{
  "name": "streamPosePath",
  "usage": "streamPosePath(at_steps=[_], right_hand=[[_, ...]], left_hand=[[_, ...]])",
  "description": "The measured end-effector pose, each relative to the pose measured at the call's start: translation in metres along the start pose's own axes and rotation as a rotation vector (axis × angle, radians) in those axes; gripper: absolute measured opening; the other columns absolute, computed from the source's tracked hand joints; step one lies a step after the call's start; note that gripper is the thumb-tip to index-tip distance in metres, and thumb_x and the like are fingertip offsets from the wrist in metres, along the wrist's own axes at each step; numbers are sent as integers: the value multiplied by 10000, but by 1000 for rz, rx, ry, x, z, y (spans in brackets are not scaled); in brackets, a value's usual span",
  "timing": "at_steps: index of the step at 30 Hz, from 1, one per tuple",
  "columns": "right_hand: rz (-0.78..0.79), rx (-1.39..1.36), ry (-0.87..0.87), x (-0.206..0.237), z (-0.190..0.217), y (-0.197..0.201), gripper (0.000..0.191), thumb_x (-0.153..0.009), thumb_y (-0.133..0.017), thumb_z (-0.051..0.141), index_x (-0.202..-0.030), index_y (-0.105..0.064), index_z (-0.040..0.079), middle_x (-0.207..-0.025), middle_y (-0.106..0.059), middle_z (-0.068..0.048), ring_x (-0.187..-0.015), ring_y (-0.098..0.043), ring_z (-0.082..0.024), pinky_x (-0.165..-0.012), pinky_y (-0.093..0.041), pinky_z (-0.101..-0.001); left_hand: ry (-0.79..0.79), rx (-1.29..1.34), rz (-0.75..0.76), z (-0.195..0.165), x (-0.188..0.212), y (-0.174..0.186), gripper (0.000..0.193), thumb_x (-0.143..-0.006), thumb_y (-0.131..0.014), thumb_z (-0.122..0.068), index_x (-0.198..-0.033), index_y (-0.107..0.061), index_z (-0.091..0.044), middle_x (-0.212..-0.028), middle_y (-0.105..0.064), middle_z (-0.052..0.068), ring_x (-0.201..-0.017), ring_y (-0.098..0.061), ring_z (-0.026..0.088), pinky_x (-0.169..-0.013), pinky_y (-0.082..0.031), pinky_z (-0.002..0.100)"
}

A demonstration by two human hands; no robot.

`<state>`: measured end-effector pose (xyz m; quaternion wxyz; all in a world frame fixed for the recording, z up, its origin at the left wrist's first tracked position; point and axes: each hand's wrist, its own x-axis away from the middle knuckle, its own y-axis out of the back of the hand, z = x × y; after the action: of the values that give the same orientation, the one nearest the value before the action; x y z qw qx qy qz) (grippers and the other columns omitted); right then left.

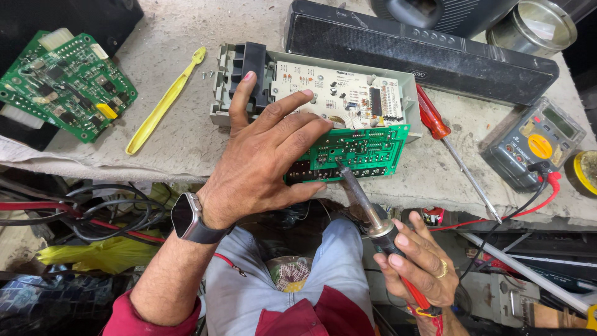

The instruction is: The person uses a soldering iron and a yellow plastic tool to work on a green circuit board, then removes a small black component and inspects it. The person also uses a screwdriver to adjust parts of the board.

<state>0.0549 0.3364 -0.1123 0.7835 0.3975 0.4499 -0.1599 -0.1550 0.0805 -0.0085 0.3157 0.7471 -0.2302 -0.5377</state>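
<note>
My left hand (264,158) lies spread over a green circuit board (367,149) and presses it against the bench edge, a dark watch on the wrist. Behind that board sits a white circuit board (348,93) in a grey plastic housing (219,93). My right hand (420,258) grips the handle of a soldering iron (357,190). Its metal tip touches the green board near the middle of the front edge.
A second green circuit board (65,81) lies at far left, a yellow toothbrush (163,102) beside it. A red-handled screwdriver (444,140) and a multimeter (535,146) with red and black leads lie at right. A long black speaker bar (423,53) spans the back. Tangled cables hang below the bench.
</note>
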Motion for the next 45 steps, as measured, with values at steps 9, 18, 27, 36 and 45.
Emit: streamPosePath(at_steps=[9,18,27,36,45], right_hand=[[13,86,44,3,3,-6,418,-811,-871,53,-1124,-620,168,-1269,-615,-39,-1158,-700,-362,-1105,-551,-589],[42,112,17,3,2,-8,476,-785,-869,44,-1153,-606,189,-1260,-610,-5,-1202,-671,-359,-1187,-435,-689],[-170,-76,-25,6,0,1,335,-849,-769,139,-1139,-613,80,-1194,-651,-136,-1129,-718,-378,-1003,-603,-566],[-414,-920,-484,-4,-24,33,321,-920,-818,4,-1211,-682,3,-1261,-670,-204,-1145,-706,-316,-1047,-611,-533],[-211,-1005,-602,-32,-22,48,317,-966,-831,39,-1239,-677,-12,-1248,-638,-176,-1132,-696,-306,-1027,-581,-515]], left_hand=[[0,5,1,2,-1,1,744,-788,-869,-448,-1370,-579,-86,-1319,-654,56,-1443,-484,283,-1251,6,640],[11,14,12,5,-2,-2,755,-787,-874,-458,-1368,-578,-77,-1315,-663,69,-1448,-485,282,-1251,11,639],[4,-6,15,2,-1,-2,790,-798,-854,-450,-1421,-548,-74,-1349,-642,78,-1458,-470,287,-1250,16,636],[-2,19,-15,-3,6,1,907,-772,-849,-408,-1512,-456,-61,-1389,-610,99,-1455,-477,301,-1260,8,643],[-24,86,-47,-2,14,7,943,-691,-839,-340,-1491,-436,-44,-1476,-558,116,-1496,-430,324,-1242,52,670]])
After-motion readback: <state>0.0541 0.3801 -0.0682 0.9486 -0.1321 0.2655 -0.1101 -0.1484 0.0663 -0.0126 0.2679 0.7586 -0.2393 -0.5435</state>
